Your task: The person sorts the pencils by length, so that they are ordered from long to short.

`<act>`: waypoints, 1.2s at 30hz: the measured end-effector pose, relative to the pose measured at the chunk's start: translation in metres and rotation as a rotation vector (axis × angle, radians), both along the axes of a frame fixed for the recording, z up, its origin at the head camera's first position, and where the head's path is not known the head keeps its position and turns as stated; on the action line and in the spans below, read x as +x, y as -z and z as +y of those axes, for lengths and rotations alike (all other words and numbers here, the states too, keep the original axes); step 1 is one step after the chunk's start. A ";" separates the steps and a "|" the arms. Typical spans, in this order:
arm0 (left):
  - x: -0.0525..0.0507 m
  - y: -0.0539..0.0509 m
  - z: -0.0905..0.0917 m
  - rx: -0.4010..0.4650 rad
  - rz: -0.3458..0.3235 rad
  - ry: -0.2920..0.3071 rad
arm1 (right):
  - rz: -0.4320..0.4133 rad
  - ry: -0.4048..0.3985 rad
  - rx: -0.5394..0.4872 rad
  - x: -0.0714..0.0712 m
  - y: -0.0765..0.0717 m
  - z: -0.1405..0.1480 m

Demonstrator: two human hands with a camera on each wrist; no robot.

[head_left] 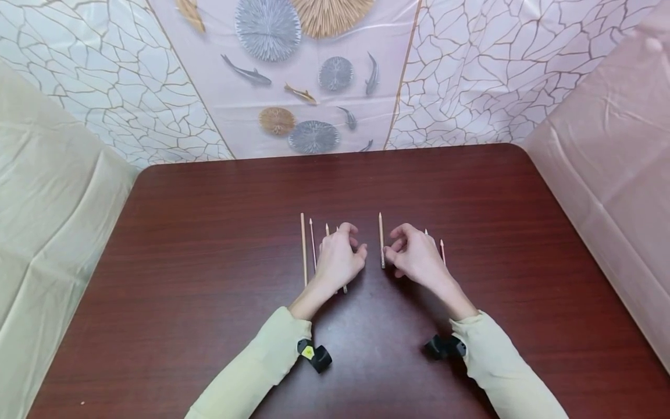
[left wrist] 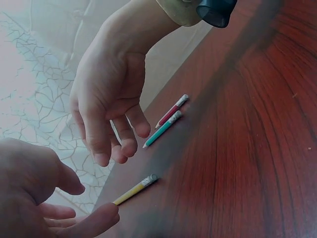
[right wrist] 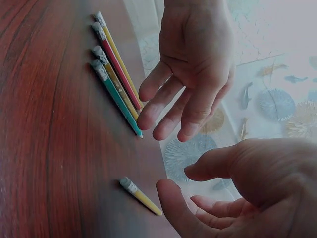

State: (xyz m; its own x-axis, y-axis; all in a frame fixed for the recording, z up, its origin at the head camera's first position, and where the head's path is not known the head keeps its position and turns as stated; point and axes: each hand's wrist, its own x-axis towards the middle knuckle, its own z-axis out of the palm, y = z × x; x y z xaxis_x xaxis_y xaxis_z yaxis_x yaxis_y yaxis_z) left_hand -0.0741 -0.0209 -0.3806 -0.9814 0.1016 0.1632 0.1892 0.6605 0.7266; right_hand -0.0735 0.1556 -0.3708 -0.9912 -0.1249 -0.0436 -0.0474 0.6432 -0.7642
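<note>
A short yellow pencil [head_left: 381, 233] [left wrist: 132, 192] [right wrist: 143, 199] lies between the two hands. My right hand [head_left: 419, 256] [left wrist: 111, 84] [right wrist: 247, 183] hovers just right of it, fingers loosely bent and holding nothing; whether a fingertip touches it I cannot tell. Over the left group, my left hand [head_left: 339, 259] [left wrist: 29, 191] [right wrist: 198, 64] has relaxed fingers and an empty grasp. That group has a long yellow pencil [head_left: 303, 247] [right wrist: 115, 51], a red one [right wrist: 117, 62], a brown one [right wrist: 118, 84] and a green one [right wrist: 116, 97], partly hidden in the head view.
Right of my right hand lie a red pencil [head_left: 442, 247] [left wrist: 171, 111] and a green pencil [head_left: 426, 232] [left wrist: 162, 130], side by side. The dark red wooden table [head_left: 209, 233] meets a patterned cloth [head_left: 183, 116] at its back edge. Pale cloth hangs at both sides.
</note>
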 end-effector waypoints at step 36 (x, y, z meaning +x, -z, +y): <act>-0.015 0.005 0.022 0.030 -0.083 -0.001 | -0.047 0.141 -0.062 0.004 -0.007 0.047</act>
